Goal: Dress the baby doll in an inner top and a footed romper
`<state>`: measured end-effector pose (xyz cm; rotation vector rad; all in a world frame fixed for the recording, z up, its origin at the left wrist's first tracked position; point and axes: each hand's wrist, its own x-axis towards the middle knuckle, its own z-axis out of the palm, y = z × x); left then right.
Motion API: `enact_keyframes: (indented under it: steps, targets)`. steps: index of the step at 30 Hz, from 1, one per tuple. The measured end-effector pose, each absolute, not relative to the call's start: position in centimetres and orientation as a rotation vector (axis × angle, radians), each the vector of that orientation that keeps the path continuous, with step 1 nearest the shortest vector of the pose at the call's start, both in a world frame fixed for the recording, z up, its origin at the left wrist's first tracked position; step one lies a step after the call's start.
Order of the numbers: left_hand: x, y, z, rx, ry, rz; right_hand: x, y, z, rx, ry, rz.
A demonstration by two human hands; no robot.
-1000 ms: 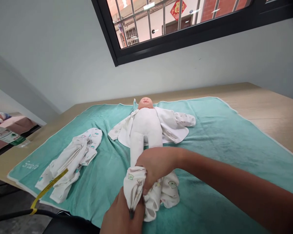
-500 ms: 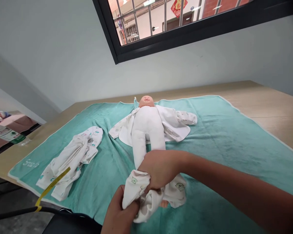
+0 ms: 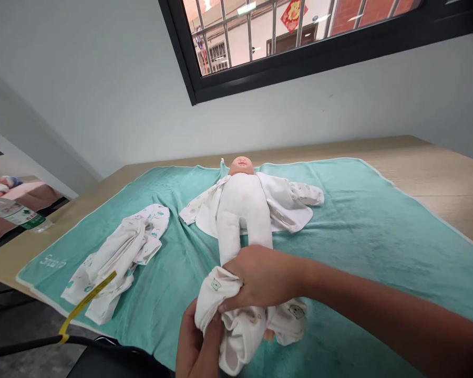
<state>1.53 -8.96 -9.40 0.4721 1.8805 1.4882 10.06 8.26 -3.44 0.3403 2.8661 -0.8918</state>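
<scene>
A baby doll (image 3: 244, 202) with a white cloth body lies on its back on a teal towel (image 3: 358, 247), its head toward the wall. A white baby jacket (image 3: 286, 205) is spread open beneath it, sleeves out to both sides. White baby pants (image 3: 242, 333) with small green animal prints are bunched around the doll's lower legs. My left hand (image 3: 203, 338) grips one bunched pant leg from below. My right hand (image 3: 260, 278) is closed on the upper edge of the same pants, over the doll's shin. A bit of the doll's foot shows by the other leg opening.
Crumpled white baby clothes (image 3: 122, 257) with teal prints lie on the towel's left side. A plastic bottle (image 3: 21, 214) stands out at the table's left edge. A black cable with a yellow tag (image 3: 89, 302) crosses the lower left. Behind the wooden table (image 3: 449, 184) is a wall with a window.
Both hands have shifted slightly; the right thumb now reaches toward the left hand's fingers at the pants. The bunched pant leg hangs lower. The whole view has moved a little.
</scene>
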Motion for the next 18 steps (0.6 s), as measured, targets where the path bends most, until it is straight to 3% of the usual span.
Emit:
enact_keyframes:
  steps: [10,18]
  targets:
    - [1.2,-8.2,-9.1,0.361,1.860,1.439,9.6,7.4,-4.8,0.397,2.951,-0.630]
    - [0.9,-7.8,-9.4,0.037,1.476,1.498,9.9,8.2,-4.3,0.332,2.917,-0.939]
